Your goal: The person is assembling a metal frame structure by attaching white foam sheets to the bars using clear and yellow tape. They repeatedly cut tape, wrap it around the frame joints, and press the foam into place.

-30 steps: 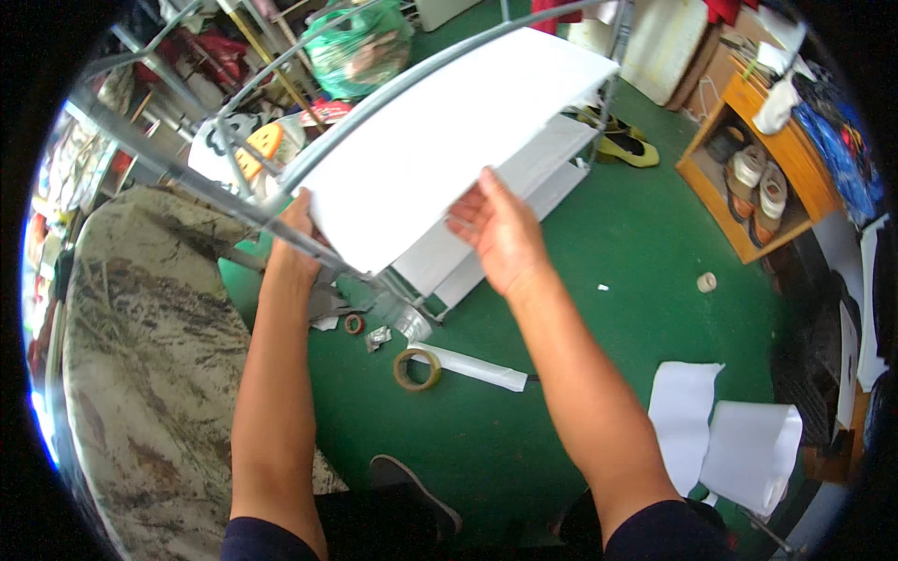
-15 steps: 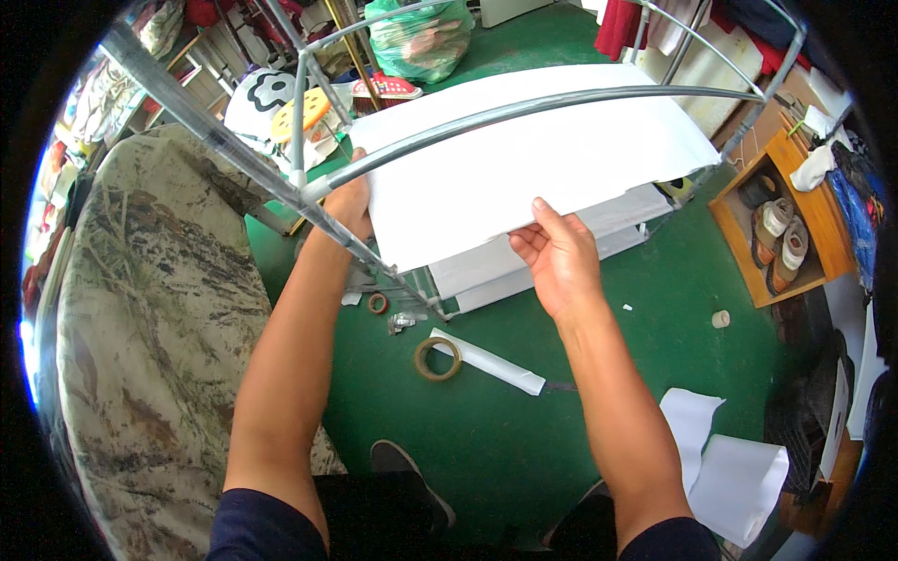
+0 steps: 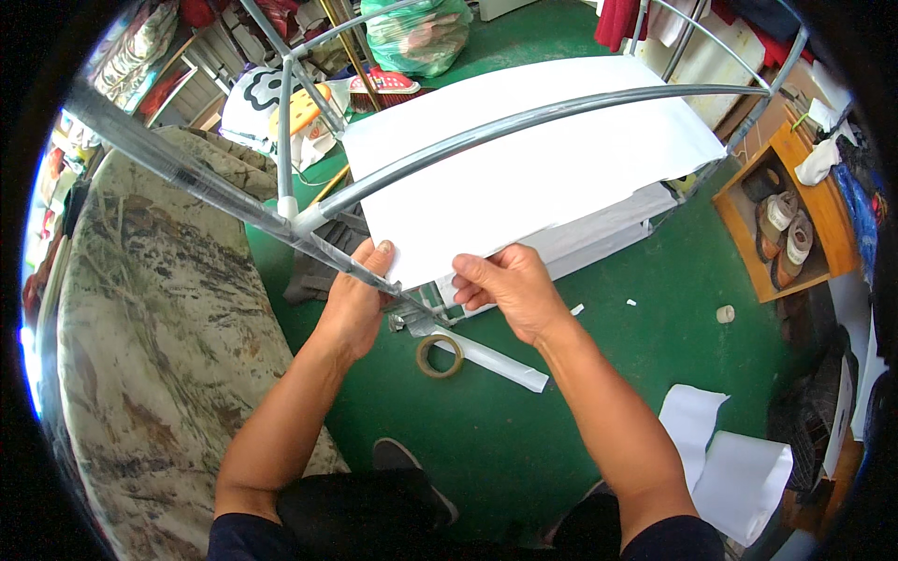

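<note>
A large white sheet (image 3: pixel 524 168) lies across a grey metal-pipe rack (image 3: pixel 468 134), like a shelf surface. At its near left corner my left hand (image 3: pixel 357 304) is closed, thumb on top of the sheet and fingers partly hidden below, right beside the rack's upright pipe. My right hand (image 3: pixel 514 288) pinches the sheet's near edge between thumb and fingers, a short way right of that corner. Below, a second white layer (image 3: pixel 608 229) shows on the rack's lower level.
On the green floor (image 3: pixel 524 449) lie a roll of tape (image 3: pixel 439 357), a white strip (image 3: pixel 496 363) and curled white sheets (image 3: pixel 739 486). A camouflage cover (image 3: pixel 168 355) fills the left side. A wooden shoe box (image 3: pixel 795 215) stands right, and a green plastic bag (image 3: pixel 418 37) sits at the back.
My left hand has come from the sheet's left edge nearer to its front corner. My right hand has slid left along the near edge, so both hands are closer together.
</note>
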A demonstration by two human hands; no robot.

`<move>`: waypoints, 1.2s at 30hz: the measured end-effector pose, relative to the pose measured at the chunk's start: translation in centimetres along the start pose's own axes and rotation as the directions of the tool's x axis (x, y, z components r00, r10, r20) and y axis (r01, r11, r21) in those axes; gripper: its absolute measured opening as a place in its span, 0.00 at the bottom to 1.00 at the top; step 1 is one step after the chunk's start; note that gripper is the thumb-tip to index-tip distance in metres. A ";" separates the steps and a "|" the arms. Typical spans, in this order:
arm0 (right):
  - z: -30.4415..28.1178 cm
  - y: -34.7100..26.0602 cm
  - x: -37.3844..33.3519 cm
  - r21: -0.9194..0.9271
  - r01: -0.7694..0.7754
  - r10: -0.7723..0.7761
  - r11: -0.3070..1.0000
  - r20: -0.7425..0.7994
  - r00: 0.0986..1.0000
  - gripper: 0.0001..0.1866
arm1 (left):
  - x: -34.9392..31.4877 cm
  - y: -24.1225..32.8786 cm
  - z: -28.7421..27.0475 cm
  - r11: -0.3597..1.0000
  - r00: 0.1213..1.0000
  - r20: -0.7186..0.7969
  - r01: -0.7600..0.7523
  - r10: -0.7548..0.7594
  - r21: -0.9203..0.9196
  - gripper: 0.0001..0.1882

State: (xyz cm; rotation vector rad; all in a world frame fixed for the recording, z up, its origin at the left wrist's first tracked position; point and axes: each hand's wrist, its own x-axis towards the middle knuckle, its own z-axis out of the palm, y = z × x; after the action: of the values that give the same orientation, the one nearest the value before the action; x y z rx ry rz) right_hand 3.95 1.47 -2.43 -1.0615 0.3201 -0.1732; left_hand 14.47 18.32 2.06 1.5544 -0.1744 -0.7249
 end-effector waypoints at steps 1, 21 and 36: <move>0.4 0.3 0.0 0.003 -0.009 0.009 1.000 0.034 0.999 0.15 | 0.3 -0.3 -0.4 0.999 0.999 0.017 -0.029 0.029 0.017 0.24; 5.9 0.7 2.2 0.176 -0.013 0.054 0.984 -0.229 0.972 0.14 | 6.5 0.5 -1.9 0.988 0.989 0.125 -0.056 0.074 -0.143 0.14; -2.8 14.4 1.6 -0.945 0.052 0.194 0.322 0.120 0.974 0.17 | 7.1 -0.3 -3.7 0.986 0.964 0.214 -0.139 0.156 -0.092 0.19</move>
State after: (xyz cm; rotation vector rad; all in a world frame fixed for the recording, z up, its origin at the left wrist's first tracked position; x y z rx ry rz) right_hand 4.29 5.57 -16.64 -2.2643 0.2579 0.2837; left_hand 22.00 17.78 -0.77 1.3701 -0.4190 -0.7759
